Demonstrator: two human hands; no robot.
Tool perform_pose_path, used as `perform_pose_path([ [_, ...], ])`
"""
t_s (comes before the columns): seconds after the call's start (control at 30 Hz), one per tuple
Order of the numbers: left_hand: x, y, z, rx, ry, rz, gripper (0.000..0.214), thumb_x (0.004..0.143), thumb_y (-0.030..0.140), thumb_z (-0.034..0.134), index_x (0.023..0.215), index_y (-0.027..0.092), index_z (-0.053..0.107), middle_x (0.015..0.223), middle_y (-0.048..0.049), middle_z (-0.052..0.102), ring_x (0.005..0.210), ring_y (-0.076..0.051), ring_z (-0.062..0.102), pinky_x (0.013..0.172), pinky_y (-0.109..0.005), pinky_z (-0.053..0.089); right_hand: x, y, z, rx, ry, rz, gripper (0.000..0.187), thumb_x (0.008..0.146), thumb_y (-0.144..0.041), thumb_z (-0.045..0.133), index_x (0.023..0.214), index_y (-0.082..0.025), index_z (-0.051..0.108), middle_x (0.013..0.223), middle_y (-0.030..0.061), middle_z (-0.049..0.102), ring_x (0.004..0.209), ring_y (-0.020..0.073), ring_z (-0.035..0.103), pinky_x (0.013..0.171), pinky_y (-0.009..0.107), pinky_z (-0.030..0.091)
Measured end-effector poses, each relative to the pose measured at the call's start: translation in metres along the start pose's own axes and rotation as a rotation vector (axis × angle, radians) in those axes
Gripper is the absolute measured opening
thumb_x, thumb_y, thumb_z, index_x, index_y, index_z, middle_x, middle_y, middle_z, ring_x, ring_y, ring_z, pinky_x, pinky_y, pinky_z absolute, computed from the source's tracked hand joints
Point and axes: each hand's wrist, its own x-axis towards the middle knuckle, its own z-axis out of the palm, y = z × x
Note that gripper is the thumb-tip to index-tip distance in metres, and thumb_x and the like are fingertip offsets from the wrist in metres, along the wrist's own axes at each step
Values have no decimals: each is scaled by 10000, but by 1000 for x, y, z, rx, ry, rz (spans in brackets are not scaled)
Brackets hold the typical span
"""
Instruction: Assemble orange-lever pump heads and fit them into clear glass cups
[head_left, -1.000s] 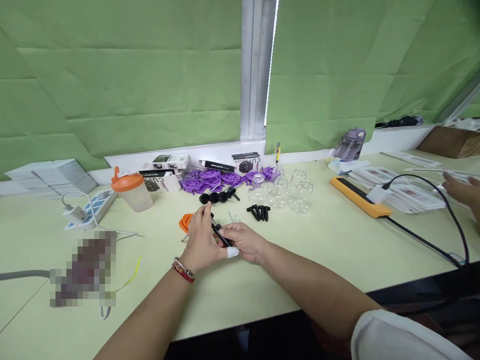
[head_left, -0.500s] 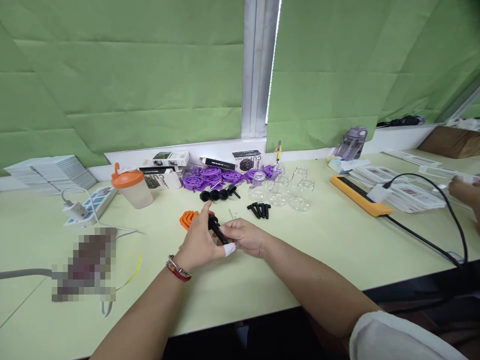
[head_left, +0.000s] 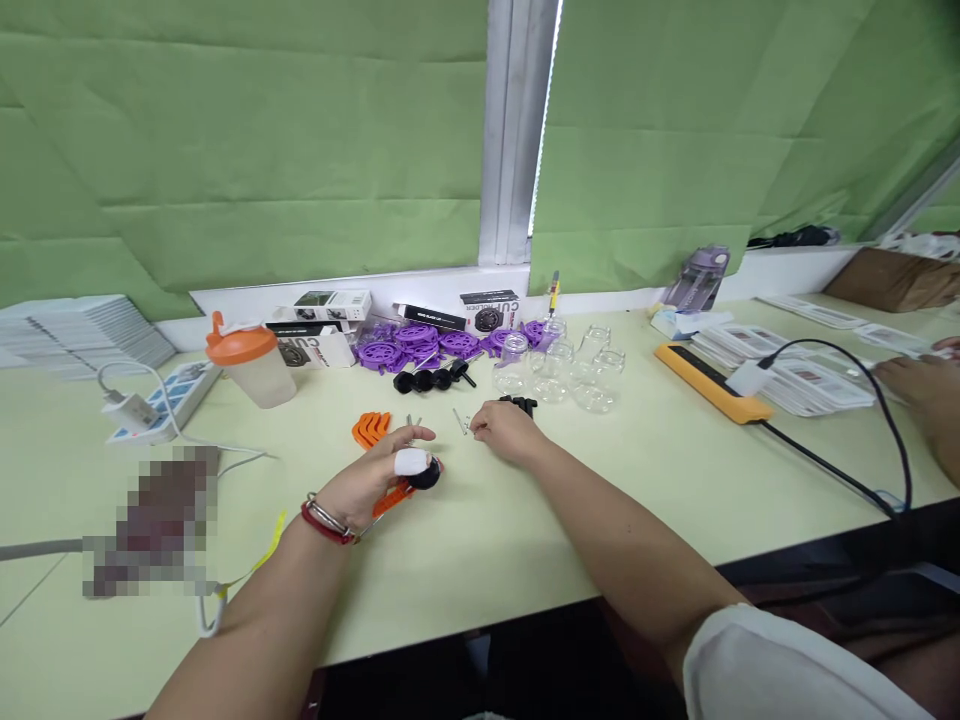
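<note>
My left hand [head_left: 371,482] rests on the pale green table [head_left: 637,480], fingers closed round a black round-headed part [head_left: 426,473]; its thumb wears a white bandage. An orange piece [head_left: 390,499] pokes out under that hand. My right hand [head_left: 508,432] lies further back, fingertips pinched together on the table beside small metal pins [head_left: 459,420]; what they hold is too small to see. Black bolts [head_left: 517,402] lie just behind the right hand. Orange clips [head_left: 371,428] sit behind the left hand.
Further back are black knobs [head_left: 427,380], purple discs [head_left: 420,345], glass jars [head_left: 574,375], small boxes [head_left: 322,305] and an orange-lidded cup [head_left: 251,365]. A power strip [head_left: 161,400] lies left. On the right are an orange bar-shaped device [head_left: 709,385], a black cable [head_left: 862,385] and another person's hand [head_left: 919,390].
My hands have parted. The left hand came toward me with the black part. The right hand let go of it and moved back to the small pins.
</note>
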Motion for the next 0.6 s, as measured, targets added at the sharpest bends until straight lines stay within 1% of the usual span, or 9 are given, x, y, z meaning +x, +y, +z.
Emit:
perform_pose_path([
  [0.1, 1, -1, 1, -72, 3, -75, 463, 665, 425, 647, 1059, 201, 548, 785, -62, 685, 727, -219, 634, 606, -323, 449, -1, -1, 2, -4, 1, 5, 139, 757, -133, 611, 768, -189, 738, 881, 69, 684, 838, 195, 595, 724, 264, 381],
  [0.17, 3, -1, 2, -94, 3, -112, 449, 651, 424, 658, 1023, 191, 565, 766, -60, 682, 691, -216, 638, 574, -311, 445, -1, 0, 2, 14, 10, 15, 135, 759, -138, 608, 748, -184, 735, 865, 69, 688, 810, 190, 596, 705, 264, 381],
  [0.33, 8, -4, 2, -141, 3, -156, 459, 632, 444, 678, 987, 169, 585, 765, -64, 684, 703, -237, 665, 565, -305, 461, -2, 0, 4, 48, 1, 19, 143, 750, -126, 583, 714, -171, 714, 820, 66, 691, 748, 170, 591, 669, 252, 385],
  [0.5, 14, -7, -4, -209, -82, -206, 447, 677, 483, 634, 993, 175, 565, 776, -98, 701, 684, -255, 672, 472, -280, 423, -3, -4, 3, 54, -47, 45, 97, 699, -106, 578, 685, -150, 663, 713, 59, 662, 636, 145, 560, 578, 233, 368],
  [0.6, 16, -8, -6, -236, -109, -206, 398, 715, 468, 611, 989, 186, 549, 807, -108, 709, 677, -244, 670, 461, -276, 416, -6, -7, 2, 64, -9, 45, 83, 673, -87, 572, 645, -145, 623, 689, 57, 641, 627, 135, 541, 567, 230, 360],
])
